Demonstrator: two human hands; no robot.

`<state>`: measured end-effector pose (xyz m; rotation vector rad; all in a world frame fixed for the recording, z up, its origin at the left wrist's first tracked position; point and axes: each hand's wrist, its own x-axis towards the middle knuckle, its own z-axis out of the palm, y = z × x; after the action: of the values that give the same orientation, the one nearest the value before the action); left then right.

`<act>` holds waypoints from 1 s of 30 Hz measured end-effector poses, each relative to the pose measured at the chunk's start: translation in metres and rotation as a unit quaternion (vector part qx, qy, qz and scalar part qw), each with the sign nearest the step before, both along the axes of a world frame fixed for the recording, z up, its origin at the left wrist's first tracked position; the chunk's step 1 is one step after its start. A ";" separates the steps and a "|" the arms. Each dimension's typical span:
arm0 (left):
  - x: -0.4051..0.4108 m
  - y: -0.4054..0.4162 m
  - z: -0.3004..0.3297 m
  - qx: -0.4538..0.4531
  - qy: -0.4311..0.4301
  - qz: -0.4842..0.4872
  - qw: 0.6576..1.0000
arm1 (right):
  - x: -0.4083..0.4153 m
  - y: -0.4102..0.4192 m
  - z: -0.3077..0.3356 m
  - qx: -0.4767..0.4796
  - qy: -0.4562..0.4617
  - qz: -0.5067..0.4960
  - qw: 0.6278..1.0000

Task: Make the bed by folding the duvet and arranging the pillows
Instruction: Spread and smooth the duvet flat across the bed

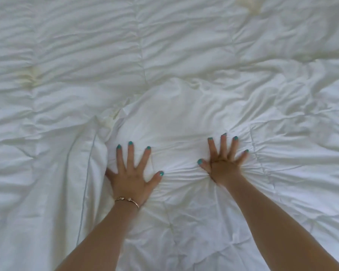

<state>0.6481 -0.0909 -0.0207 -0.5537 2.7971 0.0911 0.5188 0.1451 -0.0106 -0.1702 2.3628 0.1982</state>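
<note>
On the rumpled white quilted duvet, we press left hand and right hand flat, fingers spread, flattening its folded layer.

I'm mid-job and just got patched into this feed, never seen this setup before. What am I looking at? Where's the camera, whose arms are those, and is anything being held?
There is no machine here: a person is making a bed with two bare hands. The one picture comes from a wide-angle camera worn on the person's head, looking forward and down, so the arms enter from the bottom edge.

The white, wrinkled, quilted fabric filling the view is the duvet. A thicker fold of it lies in the middle, just beyond the fingertips.

The left hand, with a thin bracelet at the wrist, lies flat on the duvet with fingers spread. The right hand does the same and looks a little blurred. Both press on the fabric; neither grips anything. Creases fan out around the right hand.

No pillow can be told apart in this view.
</note>
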 end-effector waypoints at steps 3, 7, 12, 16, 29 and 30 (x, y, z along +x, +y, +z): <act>-0.006 -0.001 -0.012 -0.007 0.006 -0.016 1.000 | -0.005 -0.002 -0.001 0.001 -0.023 -0.010 1.000; -0.009 -0.002 -0.021 0.003 0.027 -0.023 0.999 | -0.009 -0.001 -0.001 0.003 -0.033 -0.006 0.999; -0.008 -0.002 -0.023 0.005 0.052 -0.025 0.998 | -0.008 0.001 -0.001 -0.018 -0.037 -0.003 0.999; -0.008 -0.002 -0.019 0.003 0.024 -0.023 0.999 | -0.010 0.001 0.005 -0.023 -0.063 0.000 0.998; 0.019 0.043 0.025 0.047 -0.022 0.107 0.993 | -0.011 0.002 0.010 -0.035 -0.076 0.006 0.996; 0.030 0.053 0.032 0.060 -0.021 0.117 0.991 | -0.010 0.002 0.012 -0.035 -0.075 0.004 0.997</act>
<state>0.6781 -0.0378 0.0115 -0.8414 2.6523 0.2917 0.5091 0.1472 0.0018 -0.2214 2.2208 0.1017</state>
